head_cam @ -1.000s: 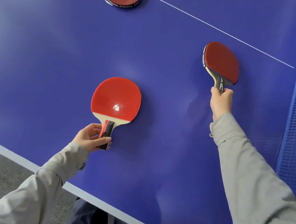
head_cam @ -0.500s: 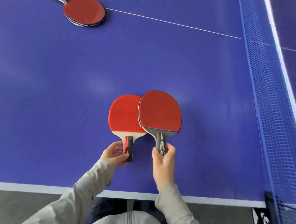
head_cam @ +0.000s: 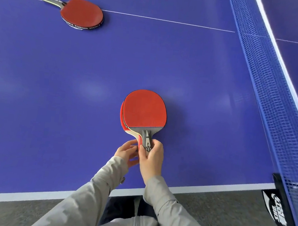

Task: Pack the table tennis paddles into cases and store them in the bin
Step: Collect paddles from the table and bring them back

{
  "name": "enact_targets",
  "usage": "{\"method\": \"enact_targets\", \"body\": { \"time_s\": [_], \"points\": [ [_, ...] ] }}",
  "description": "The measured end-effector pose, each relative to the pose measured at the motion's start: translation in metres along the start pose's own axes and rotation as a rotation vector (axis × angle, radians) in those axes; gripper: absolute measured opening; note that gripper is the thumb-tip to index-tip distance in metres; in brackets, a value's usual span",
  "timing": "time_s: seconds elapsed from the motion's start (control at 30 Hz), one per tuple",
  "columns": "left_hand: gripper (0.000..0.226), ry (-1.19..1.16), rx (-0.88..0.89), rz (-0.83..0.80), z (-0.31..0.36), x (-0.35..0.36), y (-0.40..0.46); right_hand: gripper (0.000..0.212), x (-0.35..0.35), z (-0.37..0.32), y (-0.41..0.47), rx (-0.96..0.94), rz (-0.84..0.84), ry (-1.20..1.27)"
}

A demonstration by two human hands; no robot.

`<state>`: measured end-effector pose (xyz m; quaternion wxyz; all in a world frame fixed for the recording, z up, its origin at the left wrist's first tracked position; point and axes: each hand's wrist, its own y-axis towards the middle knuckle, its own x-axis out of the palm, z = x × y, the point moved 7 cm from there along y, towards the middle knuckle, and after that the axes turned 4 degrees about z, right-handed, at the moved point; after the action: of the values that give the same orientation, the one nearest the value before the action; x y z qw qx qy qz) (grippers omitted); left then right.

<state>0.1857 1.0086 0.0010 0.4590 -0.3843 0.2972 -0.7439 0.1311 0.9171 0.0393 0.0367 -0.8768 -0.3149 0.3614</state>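
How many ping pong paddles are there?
3. Two are stacked near the table's edge: the top paddle covers the bottom paddle, handles gripped by the right hand with the left hand alongside. A third paddle lies far left. Others may be out of view.

Blue table (head_cam: 54, 103) (netted) bears a far red paddle (head_cam: 81, 13).

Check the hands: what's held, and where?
Right hand grips the stacked paddles by their handles; left hand fingers rest open beside them.
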Motion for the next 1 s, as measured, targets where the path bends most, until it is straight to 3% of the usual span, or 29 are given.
{"method": "enact_targets", "body": {
  "time_s": [0.2,0.5,0.63,0.73,0.83,0.9,1.0],
  "points": [
    [0.022,-0.045,-0.034,0.070,0.003,0.002,-0.001,0.041,0.003,0.004,-0.001,-0.088,0.006,-0.185],
    [0.036,0.404,0.072,0.171,0.016,0.013,0.004,0.055,-0.017,0.007,-0.017,-0.207,-0.148,-0.164],
    [0.046,0.368,0.112,0.122,0.021,0.011,0.004,0.097,-0.048,0.029,-0.023,-0.292,-0.222,-0.384],
    [0.050,0.367,0.145,0.107,0.022,0.010,0.000,0.111,-0.072,0.064,-0.022,-0.237,-0.204,-0.593],
    [0.046,0.368,0.133,0.081,0.015,0.010,-0.007,0.082,-0.095,0.093,-0.027,-0.156,-0.172,-0.712],
    [0.031,0.399,0.131,0.058,0.005,0.014,-0.014,0.058,-0.112,0.112,-0.038,-0.107,-0.132,-0.781],
    [0.016,0.431,0.147,0.007,-0.009,0.026,-0.032,0.047,-0.137,0.138,-0.063,-0.065,-0.064,-0.809]
  ]
}}
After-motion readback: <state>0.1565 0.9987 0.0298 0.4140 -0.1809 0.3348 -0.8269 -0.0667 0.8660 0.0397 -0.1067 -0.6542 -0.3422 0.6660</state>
